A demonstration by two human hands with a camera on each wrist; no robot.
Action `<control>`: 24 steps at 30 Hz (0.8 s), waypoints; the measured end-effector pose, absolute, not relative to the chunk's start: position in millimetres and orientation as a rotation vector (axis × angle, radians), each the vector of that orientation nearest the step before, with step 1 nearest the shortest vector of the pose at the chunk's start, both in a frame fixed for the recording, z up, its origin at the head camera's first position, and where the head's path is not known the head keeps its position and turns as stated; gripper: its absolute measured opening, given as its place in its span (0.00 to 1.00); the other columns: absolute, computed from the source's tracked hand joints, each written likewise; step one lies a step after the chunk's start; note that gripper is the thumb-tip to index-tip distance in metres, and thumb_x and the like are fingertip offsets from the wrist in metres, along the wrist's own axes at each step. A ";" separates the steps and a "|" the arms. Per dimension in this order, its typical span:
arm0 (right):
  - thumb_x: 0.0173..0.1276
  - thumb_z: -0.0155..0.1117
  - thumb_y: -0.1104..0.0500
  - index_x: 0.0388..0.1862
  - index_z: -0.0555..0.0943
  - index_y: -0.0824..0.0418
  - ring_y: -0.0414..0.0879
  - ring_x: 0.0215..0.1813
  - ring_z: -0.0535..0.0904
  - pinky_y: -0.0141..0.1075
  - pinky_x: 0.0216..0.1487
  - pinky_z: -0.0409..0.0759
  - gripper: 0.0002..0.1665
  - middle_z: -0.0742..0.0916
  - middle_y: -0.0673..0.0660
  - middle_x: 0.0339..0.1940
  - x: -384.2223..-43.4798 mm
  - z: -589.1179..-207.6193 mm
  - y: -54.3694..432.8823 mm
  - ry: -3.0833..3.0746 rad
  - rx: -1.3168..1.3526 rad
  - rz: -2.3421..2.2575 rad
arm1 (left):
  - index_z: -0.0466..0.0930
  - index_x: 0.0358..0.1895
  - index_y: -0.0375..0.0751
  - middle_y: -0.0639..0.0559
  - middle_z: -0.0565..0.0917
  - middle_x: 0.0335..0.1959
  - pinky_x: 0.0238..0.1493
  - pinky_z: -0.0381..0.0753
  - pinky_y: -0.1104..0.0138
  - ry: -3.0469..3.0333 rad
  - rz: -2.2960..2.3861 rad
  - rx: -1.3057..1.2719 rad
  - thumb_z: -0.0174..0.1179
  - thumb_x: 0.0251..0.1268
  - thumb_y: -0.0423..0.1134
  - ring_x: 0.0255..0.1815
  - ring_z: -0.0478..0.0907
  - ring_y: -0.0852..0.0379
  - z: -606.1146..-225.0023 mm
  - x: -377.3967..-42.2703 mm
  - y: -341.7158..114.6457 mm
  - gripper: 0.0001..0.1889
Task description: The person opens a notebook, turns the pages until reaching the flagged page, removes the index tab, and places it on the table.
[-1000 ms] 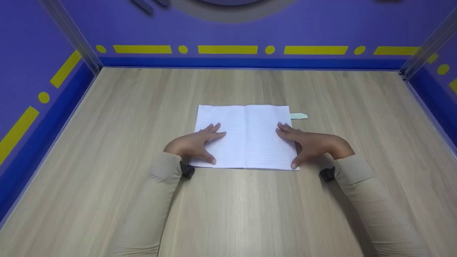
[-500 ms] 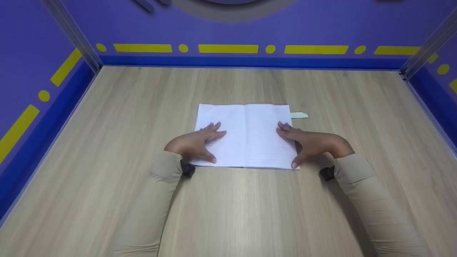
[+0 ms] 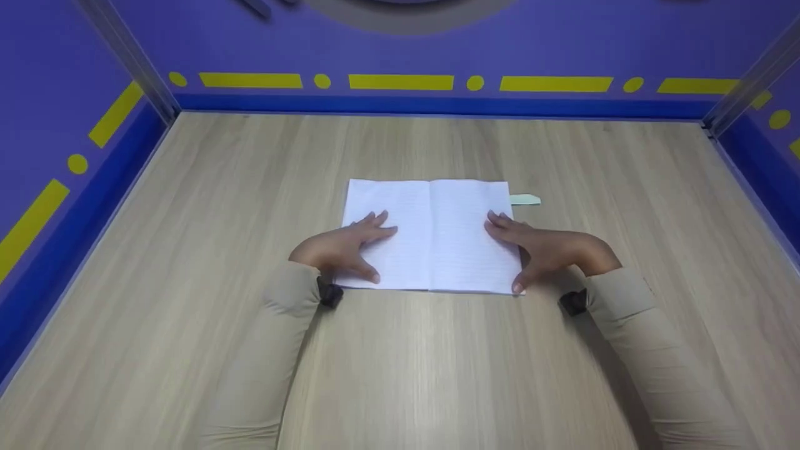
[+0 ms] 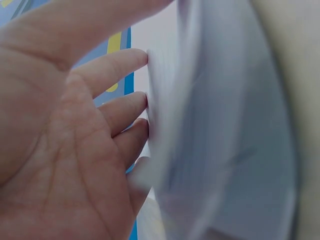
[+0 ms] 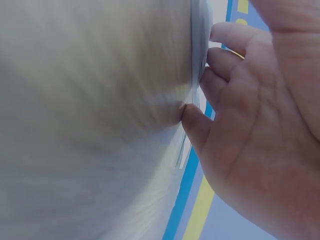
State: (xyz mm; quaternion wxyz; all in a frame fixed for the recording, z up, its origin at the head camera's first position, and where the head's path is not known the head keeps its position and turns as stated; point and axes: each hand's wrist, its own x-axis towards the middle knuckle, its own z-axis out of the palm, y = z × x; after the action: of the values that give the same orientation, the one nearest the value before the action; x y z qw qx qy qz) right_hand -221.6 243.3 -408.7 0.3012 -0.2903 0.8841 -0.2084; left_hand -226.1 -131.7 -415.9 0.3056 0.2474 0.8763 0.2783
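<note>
An open notebook with faintly lined white pages lies flat on the wooden table, its fold running down the middle. On the left page rests my left hand, fingers spread and thumb near the lower edge. My right hand touches the right page's outer edge, with its thumb at the lower right corner. A pale green tab sticks out past the right page, above that hand. The left wrist view has the fingertips against the pages. In the right wrist view the little finger meets the tabletop beside the notebook's edge.
The wood-grain table is bounded at the back by a purple wall with yellow dashes and dots. Similar walls stand at the left and right. A black band with a small device sits at the left wrist, another device at the right.
The hands keep their place on the notebook. The whole head view has shifted slightly, so the table and notebook appear a little higher.
</note>
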 end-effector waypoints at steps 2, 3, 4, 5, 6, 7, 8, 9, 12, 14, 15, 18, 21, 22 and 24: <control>0.45 0.78 0.44 0.78 0.41 0.61 0.60 0.80 0.32 0.59 0.75 0.40 0.73 0.40 0.61 0.80 -221.7 -408.2 243.6 2.346 -0.772 -0.563 | 0.52 0.76 0.47 0.51 0.36 0.80 0.78 0.34 0.52 2.318 0.736 0.659 0.72 0.51 0.40 0.79 0.26 0.49 -415.5 -226.3 -131.6 0.50; 0.47 0.77 0.44 0.78 0.42 0.62 0.60 0.80 0.33 0.59 0.75 0.40 0.71 0.41 0.61 0.80 -221.6 -407.9 243.7 2.345 -0.773 -0.568 | 0.52 0.76 0.47 0.50 0.36 0.80 0.78 0.34 0.52 2.317 0.735 0.663 0.72 0.51 0.40 0.79 0.26 0.49 -415.5 -226.4 -131.8 0.50; 0.49 0.76 0.44 0.78 0.42 0.61 0.60 0.80 0.33 0.59 0.75 0.40 0.70 0.41 0.61 0.80 -221.7 -407.9 243.6 2.347 -0.763 -0.569 | 0.52 0.76 0.46 0.50 0.36 0.80 0.77 0.34 0.51 2.316 0.736 0.669 0.72 0.50 0.40 0.79 0.26 0.48 -415.5 -226.5 -131.9 0.50; 0.50 0.75 0.44 0.78 0.43 0.61 0.59 0.80 0.33 0.59 0.75 0.40 0.68 0.42 0.61 0.80 -221.8 -407.9 243.4 2.347 -0.757 -0.575 | 0.52 0.76 0.46 0.50 0.36 0.80 0.77 0.34 0.51 2.315 0.738 0.668 0.72 0.50 0.40 0.79 0.26 0.48 -415.3 -226.6 -132.0 0.50; 0.52 0.74 0.44 0.78 0.43 0.61 0.59 0.80 0.33 0.59 0.76 0.40 0.67 0.42 0.60 0.80 -221.8 -407.8 243.2 2.348 -0.750 -0.580 | 0.52 0.76 0.46 0.50 0.36 0.80 0.77 0.33 0.51 2.314 0.740 0.668 0.72 0.50 0.40 0.79 0.26 0.48 -415.3 -226.7 -132.1 0.50; 0.53 0.73 0.43 0.78 0.44 0.61 0.59 0.80 0.33 0.58 0.76 0.40 0.65 0.42 0.60 0.80 -221.9 -407.8 242.8 2.349 -0.741 -0.581 | 0.52 0.76 0.46 0.50 0.36 0.80 0.77 0.33 0.51 2.314 0.742 0.669 0.72 0.50 0.40 0.79 0.26 0.48 -415.1 -226.7 -132.2 0.50; 0.54 0.73 0.43 0.78 0.44 0.61 0.59 0.80 0.33 0.58 0.76 0.40 0.64 0.42 0.60 0.80 -222.1 -407.9 242.6 2.349 -0.741 -0.584 | 0.52 0.76 0.46 0.50 0.36 0.80 0.77 0.33 0.51 2.314 0.743 0.669 0.72 0.50 0.40 0.79 0.26 0.48 -415.1 -226.8 -132.3 0.50; 0.55 0.72 0.42 0.78 0.44 0.61 0.58 0.80 0.33 0.58 0.76 0.40 0.64 0.42 0.60 0.80 -222.3 -408.0 242.4 2.350 -0.738 -0.583 | 0.52 0.76 0.46 0.50 0.36 0.80 0.77 0.33 0.51 2.314 0.745 0.669 0.72 0.50 0.40 0.79 0.26 0.48 -415.0 -226.8 -132.3 0.50; 0.57 0.70 0.42 0.78 0.45 0.61 0.58 0.80 0.33 0.57 0.76 0.40 0.62 0.43 0.60 0.80 -222.9 -408.3 242.1 2.354 -0.734 -0.582 | 0.52 0.76 0.46 0.50 0.36 0.80 0.78 0.34 0.52 2.316 0.743 0.668 0.72 0.50 0.40 0.79 0.26 0.48 -414.9 -226.8 -132.0 0.49; 0.58 0.69 0.41 0.78 0.45 0.61 0.58 0.80 0.33 0.57 0.76 0.41 0.60 0.43 0.60 0.80 -223.2 -408.4 242.1 2.354 -0.736 -0.587 | 0.52 0.76 0.46 0.50 0.36 0.80 0.78 0.34 0.52 2.318 0.742 0.665 0.72 0.50 0.40 0.79 0.27 0.49 -414.8 -226.5 -131.6 0.49; 0.59 0.68 0.41 0.78 0.45 0.61 0.58 0.80 0.33 0.57 0.76 0.41 0.60 0.43 0.60 0.80 -223.2 -408.6 242.2 2.356 -0.735 -0.588 | 0.53 0.76 0.46 0.50 0.36 0.80 0.78 0.34 0.52 2.320 0.742 0.663 0.72 0.51 0.39 0.79 0.27 0.49 -414.7 -226.2 -131.3 0.49; 0.60 0.67 0.41 0.78 0.46 0.61 0.58 0.80 0.34 0.57 0.76 0.41 0.59 0.44 0.60 0.80 -223.4 -409.3 242.4 2.357 -0.740 -0.597 | 0.53 0.76 0.47 0.51 0.37 0.80 0.78 0.35 0.53 2.328 0.744 0.650 0.72 0.51 0.38 0.80 0.27 0.49 -413.8 -224.2 -129.9 0.49; 0.61 0.67 0.41 0.78 0.46 0.61 0.58 0.80 0.34 0.57 0.76 0.41 0.58 0.44 0.60 0.80 -223.8 -410.4 242.4 2.357 -0.740 -0.605 | 0.53 0.76 0.47 0.51 0.37 0.80 0.78 0.36 0.54 2.340 0.727 0.645 0.72 0.51 0.38 0.80 0.28 0.50 -411.4 -222.3 -127.5 0.49; 0.61 0.66 0.41 0.78 0.46 0.61 0.58 0.80 0.34 0.57 0.76 0.41 0.58 0.44 0.60 0.80 -223.9 -410.7 242.4 2.357 -0.741 -0.604 | 0.53 0.76 0.47 0.52 0.37 0.80 0.78 0.37 0.54 2.345 0.719 0.644 0.72 0.51 0.38 0.80 0.28 0.51 -410.5 -221.5 -126.5 0.48; 0.62 0.66 0.42 0.78 0.45 0.61 0.58 0.80 0.34 0.57 0.76 0.41 0.57 0.43 0.60 0.80 -224.1 -411.4 242.3 2.357 -0.744 -0.605 | 0.53 0.76 0.47 0.51 0.36 0.80 0.78 0.38 0.54 2.354 0.697 0.643 0.72 0.52 0.38 0.80 0.28 0.51 -408.3 -219.8 -124.3 0.48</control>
State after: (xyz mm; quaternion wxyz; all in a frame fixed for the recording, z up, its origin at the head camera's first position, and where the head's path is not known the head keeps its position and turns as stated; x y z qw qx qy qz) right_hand -224.1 242.3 -411.4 0.2942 -0.2793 0.8853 -0.2273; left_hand -219.8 -124.3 -408.3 0.2973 0.2418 0.8856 0.2623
